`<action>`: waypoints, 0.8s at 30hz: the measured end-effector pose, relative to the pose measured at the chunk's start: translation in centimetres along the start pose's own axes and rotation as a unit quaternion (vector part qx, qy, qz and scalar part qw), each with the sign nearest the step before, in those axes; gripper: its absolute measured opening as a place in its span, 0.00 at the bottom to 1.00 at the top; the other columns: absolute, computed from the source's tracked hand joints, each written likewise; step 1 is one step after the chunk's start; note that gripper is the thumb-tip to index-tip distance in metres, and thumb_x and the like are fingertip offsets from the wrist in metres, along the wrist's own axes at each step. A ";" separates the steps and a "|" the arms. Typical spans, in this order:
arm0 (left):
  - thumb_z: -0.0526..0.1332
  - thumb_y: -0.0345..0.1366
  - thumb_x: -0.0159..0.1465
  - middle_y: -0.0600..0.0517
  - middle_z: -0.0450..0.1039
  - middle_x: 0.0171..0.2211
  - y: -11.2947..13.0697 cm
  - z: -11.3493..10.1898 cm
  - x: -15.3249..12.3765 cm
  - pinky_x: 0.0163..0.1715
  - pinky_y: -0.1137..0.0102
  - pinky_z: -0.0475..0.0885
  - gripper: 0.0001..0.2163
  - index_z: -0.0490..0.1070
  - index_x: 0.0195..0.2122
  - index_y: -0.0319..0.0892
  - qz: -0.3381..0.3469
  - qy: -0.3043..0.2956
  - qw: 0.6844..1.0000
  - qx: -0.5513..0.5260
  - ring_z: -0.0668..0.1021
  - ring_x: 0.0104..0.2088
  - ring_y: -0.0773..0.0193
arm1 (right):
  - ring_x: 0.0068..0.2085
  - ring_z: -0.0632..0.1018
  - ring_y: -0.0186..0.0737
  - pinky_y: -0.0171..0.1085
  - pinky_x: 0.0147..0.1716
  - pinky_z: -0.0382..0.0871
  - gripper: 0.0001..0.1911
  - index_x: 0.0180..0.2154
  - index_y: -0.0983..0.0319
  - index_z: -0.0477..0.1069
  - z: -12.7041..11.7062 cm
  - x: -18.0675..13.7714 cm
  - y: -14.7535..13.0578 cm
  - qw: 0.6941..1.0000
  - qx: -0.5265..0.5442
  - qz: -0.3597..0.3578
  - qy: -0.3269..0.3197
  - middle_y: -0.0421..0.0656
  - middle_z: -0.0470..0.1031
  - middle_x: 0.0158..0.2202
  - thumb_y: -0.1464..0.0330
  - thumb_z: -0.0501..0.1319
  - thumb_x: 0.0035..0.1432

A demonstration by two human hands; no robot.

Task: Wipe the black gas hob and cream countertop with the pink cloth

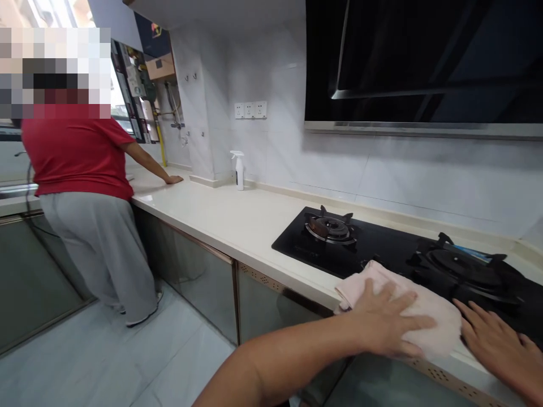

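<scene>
My left hand [382, 322] lies flat, fingers spread, on a pale pink cloth [428, 325] at the front edge of the black gas hob [382, 243]. My right hand [496, 342] rests open just right of the cloth, fingertips at its edge, on the counter rim beside the right burner [462, 268]. The left burner [331, 226] sits further back. Neither hand grips anything.
A cream countertop [220, 217] runs left to a corner. A white spray bottle [238, 169] stands by the wall under sockets [251, 109]. A person in a red shirt [80, 152] stands at the far left with a hand on the counter. A black range hood [424, 62] hangs above.
</scene>
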State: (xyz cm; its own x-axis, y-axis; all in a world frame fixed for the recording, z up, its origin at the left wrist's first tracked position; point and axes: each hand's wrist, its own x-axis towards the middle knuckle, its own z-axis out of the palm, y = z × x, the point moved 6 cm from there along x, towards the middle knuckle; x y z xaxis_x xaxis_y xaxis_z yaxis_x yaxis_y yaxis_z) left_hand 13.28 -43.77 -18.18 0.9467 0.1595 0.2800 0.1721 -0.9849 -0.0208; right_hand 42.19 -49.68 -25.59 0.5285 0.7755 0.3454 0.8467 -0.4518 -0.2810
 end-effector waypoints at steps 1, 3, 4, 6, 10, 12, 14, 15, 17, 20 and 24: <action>0.51 0.61 0.72 0.51 0.42 0.79 -0.5 -0.5 -0.7 0.68 0.35 0.52 0.33 0.52 0.76 0.59 -0.002 0.001 1.000 -0.001 0.52 0.75 0.37 | 0.72 0.61 0.65 0.69 0.67 0.52 0.47 0.72 0.54 0.60 -0.2 -0.2 -0.3 1.000 -0.016 0.014 -0.005 0.53 0.60 0.72 0.42 0.35 0.60; 0.55 0.60 0.71 0.52 0.43 0.78 -2.4 -1.7 -2.8 0.70 0.39 0.51 0.34 0.52 0.76 0.59 -0.019 -0.006 1.000 -0.001 0.52 0.75 0.41 | 0.74 0.56 0.63 0.69 0.69 0.48 0.46 0.69 0.59 0.65 -0.7 -0.9 -1.5 0.998 -0.055 0.033 -0.022 0.51 0.59 0.73 0.44 0.35 0.61; 0.56 0.61 0.70 0.51 0.43 0.78 -3.8 -2.4 -4.0 0.71 0.39 0.49 0.35 0.52 0.76 0.59 -0.039 -0.012 0.999 -0.001 0.52 0.75 0.42 | 0.74 0.55 0.62 0.69 0.70 0.48 0.45 0.69 0.59 0.65 -1.1 -1.3 -2.3 0.996 -0.074 0.034 -0.032 0.49 0.58 0.74 0.44 0.36 0.62; 0.58 0.65 0.67 0.50 0.45 0.78 -7.2 -3.6 -6.8 0.72 0.40 0.48 0.39 0.52 0.75 0.59 -0.079 -0.030 0.996 0.000 0.52 0.75 0.41 | 0.74 0.56 0.60 0.67 0.70 0.50 0.42 0.70 0.59 0.63 -2.2 -1.9 -4.1 0.994 -0.100 0.036 -0.028 0.48 0.57 0.74 0.47 0.36 0.66; 0.61 0.66 0.63 0.49 0.50 0.77 -15.2 -5.8 -12.7 0.71 0.41 0.49 0.42 0.54 0.75 0.60 -0.179 -0.037 0.981 0.059 0.55 0.75 0.39 | 0.74 0.56 0.57 0.63 0.70 0.52 0.35 0.71 0.57 0.61 -4.1 -2.7 -7.0 0.990 -0.129 0.044 -0.038 0.46 0.56 0.75 0.52 0.40 0.72; 0.65 0.63 0.61 0.48 0.49 0.77 -19.0 -6.7 -15.5 0.69 0.37 0.51 0.43 0.55 0.75 0.60 -0.242 -0.034 0.964 0.110 0.54 0.75 0.35 | 0.74 0.55 0.57 0.62 0.70 0.51 0.33 0.72 0.57 0.60 -4.7 -2.8 -7.9 0.988 -0.132 0.053 -0.052 0.46 0.55 0.75 0.53 0.42 0.73; 0.68 0.62 0.56 0.44 0.49 0.77 -21.8 -7.5 -17.9 0.66 0.32 0.51 0.45 0.59 0.73 0.58 -0.302 -0.013 0.939 0.166 0.50 0.75 0.28 | 0.75 0.54 0.58 0.62 0.71 0.50 0.32 0.72 0.57 0.59 -5.2 -2.9 -8.4 0.988 -0.128 0.057 -0.058 0.46 0.54 0.75 0.53 0.43 0.75; 0.68 0.61 0.56 0.42 0.50 0.76 -22.7 -7.6 -18.6 0.66 0.33 0.54 0.44 0.60 0.73 0.57 -0.313 -0.015 0.932 0.181 0.52 0.74 0.27 | 0.75 0.54 0.58 0.62 0.71 0.49 0.32 0.72 0.58 0.59 -5.3 -3.0 -8.6 0.989 -0.125 0.057 -0.058 0.47 0.54 0.75 0.54 0.43 0.75; 0.68 0.60 0.57 0.41 0.54 0.75 -23.2 -7.5 -19.2 0.65 0.38 0.60 0.43 0.61 0.73 0.56 -0.319 -0.027 0.927 0.194 0.57 0.73 0.28 | 0.75 0.54 0.59 0.63 0.71 0.49 0.32 0.72 0.59 0.59 -5.6 -3.0 -9.0 0.990 -0.120 0.054 -0.053 0.49 0.54 0.75 0.54 0.44 0.75; 0.67 0.59 0.59 0.41 0.56 0.74 -21.2 -7.1 -17.4 0.65 0.43 0.62 0.41 0.61 0.73 0.56 -0.301 -0.043 0.935 0.183 0.58 0.73 0.31 | 0.74 0.55 0.61 0.64 0.70 0.49 0.32 0.72 0.60 0.60 -5.6 -3.1 -9.3 0.990 -0.121 0.048 -0.047 0.50 0.55 0.75 0.55 0.44 0.75; 0.68 0.63 0.58 0.41 0.51 0.76 -14.4 -5.6 -11.0 0.70 0.40 0.53 0.44 0.59 0.73 0.59 -0.221 -0.064 0.966 0.116 0.51 0.75 0.30 | 0.74 0.56 0.62 0.66 0.70 0.49 0.31 0.70 0.61 0.62 -5.2 -3.2 -9.3 0.994 -0.101 0.038 -0.026 0.51 0.57 0.74 0.55 0.45 0.75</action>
State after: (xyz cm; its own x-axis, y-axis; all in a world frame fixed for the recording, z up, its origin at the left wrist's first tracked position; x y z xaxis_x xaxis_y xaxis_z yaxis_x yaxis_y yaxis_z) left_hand -1.13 -31.69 -15.59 0.7905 0.5823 0.1899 0.6092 -0.7797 -0.1447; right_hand 32.98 -50.24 -19.46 0.5924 0.7545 0.2825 0.8020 -0.5857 -0.1176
